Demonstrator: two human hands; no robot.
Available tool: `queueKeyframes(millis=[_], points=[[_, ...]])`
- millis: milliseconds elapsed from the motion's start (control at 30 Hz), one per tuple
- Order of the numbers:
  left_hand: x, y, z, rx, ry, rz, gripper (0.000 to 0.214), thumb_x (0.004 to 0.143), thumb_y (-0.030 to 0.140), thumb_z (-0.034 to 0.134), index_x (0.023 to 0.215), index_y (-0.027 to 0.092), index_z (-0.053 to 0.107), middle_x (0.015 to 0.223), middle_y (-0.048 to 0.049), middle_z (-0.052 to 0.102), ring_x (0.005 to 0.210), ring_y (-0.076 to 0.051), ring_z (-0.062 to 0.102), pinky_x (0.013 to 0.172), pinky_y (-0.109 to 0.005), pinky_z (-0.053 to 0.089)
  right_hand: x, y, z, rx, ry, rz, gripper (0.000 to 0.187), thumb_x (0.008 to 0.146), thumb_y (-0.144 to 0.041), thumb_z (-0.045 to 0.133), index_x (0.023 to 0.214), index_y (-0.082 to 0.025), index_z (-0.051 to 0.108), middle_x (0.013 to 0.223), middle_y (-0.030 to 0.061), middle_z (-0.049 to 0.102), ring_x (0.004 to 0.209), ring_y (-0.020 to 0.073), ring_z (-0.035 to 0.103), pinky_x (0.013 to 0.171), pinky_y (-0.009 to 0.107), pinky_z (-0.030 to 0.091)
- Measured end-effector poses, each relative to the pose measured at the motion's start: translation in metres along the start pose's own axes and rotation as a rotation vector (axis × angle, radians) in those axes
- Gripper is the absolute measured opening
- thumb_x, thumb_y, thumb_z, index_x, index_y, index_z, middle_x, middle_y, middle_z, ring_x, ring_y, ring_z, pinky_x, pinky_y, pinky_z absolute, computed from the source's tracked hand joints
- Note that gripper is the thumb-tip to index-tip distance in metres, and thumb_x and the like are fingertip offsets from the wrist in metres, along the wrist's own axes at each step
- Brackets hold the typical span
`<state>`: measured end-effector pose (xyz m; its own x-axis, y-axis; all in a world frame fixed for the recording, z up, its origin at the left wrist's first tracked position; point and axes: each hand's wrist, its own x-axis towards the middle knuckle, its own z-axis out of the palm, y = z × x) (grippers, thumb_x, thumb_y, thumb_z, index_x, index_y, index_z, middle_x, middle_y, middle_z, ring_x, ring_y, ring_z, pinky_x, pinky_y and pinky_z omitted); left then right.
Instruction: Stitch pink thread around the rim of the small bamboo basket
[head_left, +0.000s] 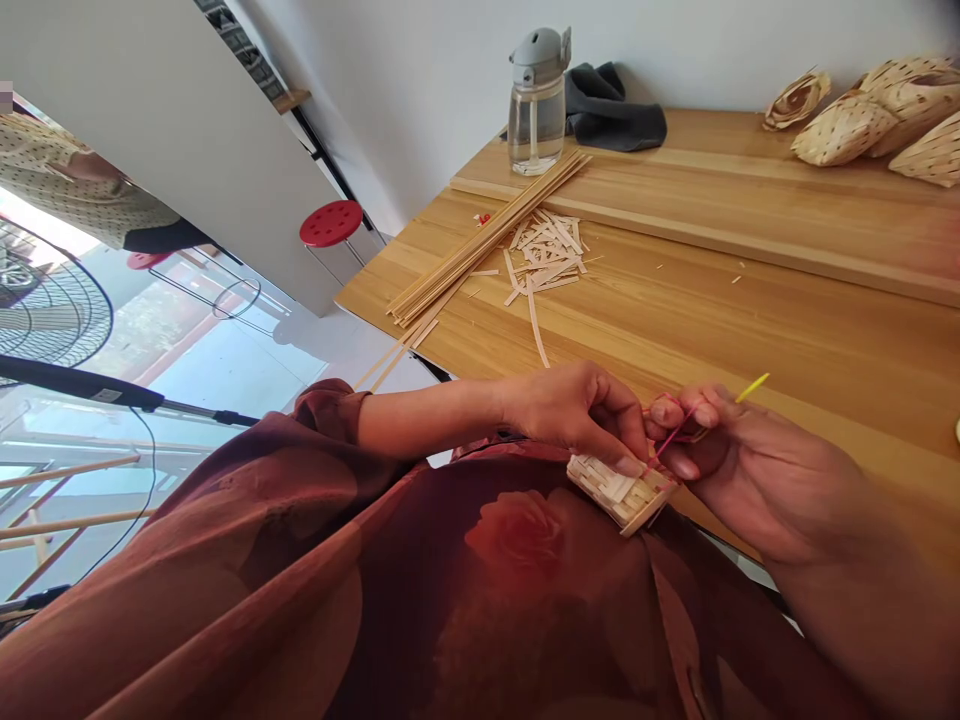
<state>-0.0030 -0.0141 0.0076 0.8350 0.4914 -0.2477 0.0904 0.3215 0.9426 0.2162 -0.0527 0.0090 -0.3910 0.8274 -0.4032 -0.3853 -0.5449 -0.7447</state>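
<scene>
Pinching a small woven piece [611,488] with left hand [559,405], thumb against its upper side. Held over the shirt front [517,600], near the table's close edge. Gripping one pink thread [673,435] in curled fingers of right hand [765,470], taut down to the piece's right end. Yellow tip [752,388] poking out behind right fingers; cannot tell of what.

Beyond left wrist: one curved strip [537,325], then one pile [551,245] of short strips, too tangled to count. Just left of it, one bundle [487,240] of long strips, diagonal, a few ends overhanging the table [750,330]. Farther back: one bottle [536,110], upright, water inside; one dark cloth [615,105] beside it. Far right: woven shapes [844,128], at least four, cut by the frame. Off the table's left end: one red stool [331,222], one fan [49,290].

Bundle, pile and strip in the way ahead of left arm. More room rightward, over wood with tiny scraps, back to a raised ledge [735,235]. Close edge partly hidden behind arms.
</scene>
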Motion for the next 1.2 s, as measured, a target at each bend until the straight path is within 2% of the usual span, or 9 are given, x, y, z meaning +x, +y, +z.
queueKeyframes(millis=[100,200,400,500,600,767,900,1100,1200], points=[[0.003,-0.001,0.002,-0.018,-0.006,0.013,0.034,0.057,0.027,0.102,0.081,0.014,0.081,0.084,-0.0027,0.078,0.080,-0.013,0.069,0.077,-0.024,0.056,-0.002,0.000,0.002,0.031,-0.009,0.003,0.039,0.075,-0.042,0.092,0.066,-0.020,0.060,0.074,0.0018,0.054,0.065,0.0126,0.054,0.043,0.019,0.040],[0.004,-0.002,0.006,-0.022,-0.036,0.010,0.033,0.059,0.029,0.101,0.080,0.014,0.081,0.084,-0.0034,0.078,0.081,-0.014,0.070,0.081,-0.026,0.056,0.002,0.001,0.004,0.028,-0.002,0.041,0.044,0.079,-0.047,0.088,0.065,-0.020,0.056,0.067,-0.0011,0.042,0.056,0.0102,0.042,0.041,0.020,0.039],[0.001,-0.005,0.011,0.022,0.026,0.012,0.038,0.060,0.034,0.101,0.082,0.013,0.079,0.081,-0.0030,0.076,0.077,-0.014,0.068,0.075,-0.026,0.054,0.010,0.002,0.011,0.094,0.053,0.021,0.048,0.069,-0.035,0.094,0.064,-0.019,0.049,0.065,-0.0044,0.034,0.052,0.0072,0.031,0.038,0.018,0.032],[-0.004,-0.003,0.014,0.118,0.017,0.063,0.035,0.068,0.037,0.097,0.085,0.013,0.078,0.084,-0.0030,0.077,0.083,-0.015,0.069,0.081,-0.026,0.054,0.003,0.001,0.009,0.127,-0.030,0.082,0.043,0.073,-0.030,0.091,0.065,-0.021,0.049,0.061,-0.0056,0.031,0.050,0.0075,0.025,0.039,0.019,0.032],[-0.010,0.002,0.016,0.247,0.024,0.139,0.028,0.079,0.039,0.090,0.091,0.016,0.080,0.092,-0.0019,0.078,0.086,-0.013,0.068,0.084,-0.024,0.051,-0.006,0.000,0.004,0.150,-0.127,0.142,0.042,0.084,-0.037,0.084,0.067,-0.023,0.049,0.057,-0.0068,0.026,0.047,0.0085,0.019,0.042,0.022,0.033],[-0.015,0.006,0.019,0.547,0.167,0.261,0.019,0.085,0.039,0.086,0.093,0.021,0.084,0.091,-0.0016,0.078,0.102,-0.017,0.064,0.093,-0.026,0.045,-0.010,0.002,0.000,0.213,-0.178,0.116,0.042,0.087,-0.035,0.082,0.066,-0.023,0.047,0.054,-0.0082,0.018,0.046,0.0081,0.010,0.040,0.022,0.024],[-0.015,0.004,0.019,0.581,0.194,0.284,0.022,0.086,0.041,0.085,0.096,0.021,0.085,0.091,-0.0018,0.078,0.099,-0.017,0.060,0.096,-0.027,0.042,-0.011,0.001,0.003,0.205,-0.147,0.072,0.044,0.086,-0.038,0.084,0.064,-0.023,0.049,0.053,-0.0082,0.016,0.045,0.0081,0.007,0.039,0.024,0.016],[-0.019,0.004,0.022,0.639,0.197,0.249,0.023,0.098,0.039,0.071,0.105,0.024,0.086,0.102,-0.0034,0.081,0.103,-0.018,0.055,0.100,-0.028,0.042,-0.016,0.000,0.003,0.126,-0.097,0.042,0.046,0.081,-0.043,0.087,0.062,-0.025,0.049,0.052,-0.0079,0.013,0.044,0.0089,0.007,0.039,0.027,0.012],[-0.022,0.005,0.023,0.614,0.232,0.238,0.022,0.098,0.033,0.070,0.109,0.022,0.086,0.100,-0.0051,0.081,0.102,-0.018,0.058,0.101,-0.028,0.045,-0.017,-0.001,0.004,0.112,-0.100,0.033,0.047,0.080,-0.043,0.088,0.061,-0.025,0.048,0.052,-0.0076,0.013,0.043,0.0090,0.009,0.040,0.027,0.012]])
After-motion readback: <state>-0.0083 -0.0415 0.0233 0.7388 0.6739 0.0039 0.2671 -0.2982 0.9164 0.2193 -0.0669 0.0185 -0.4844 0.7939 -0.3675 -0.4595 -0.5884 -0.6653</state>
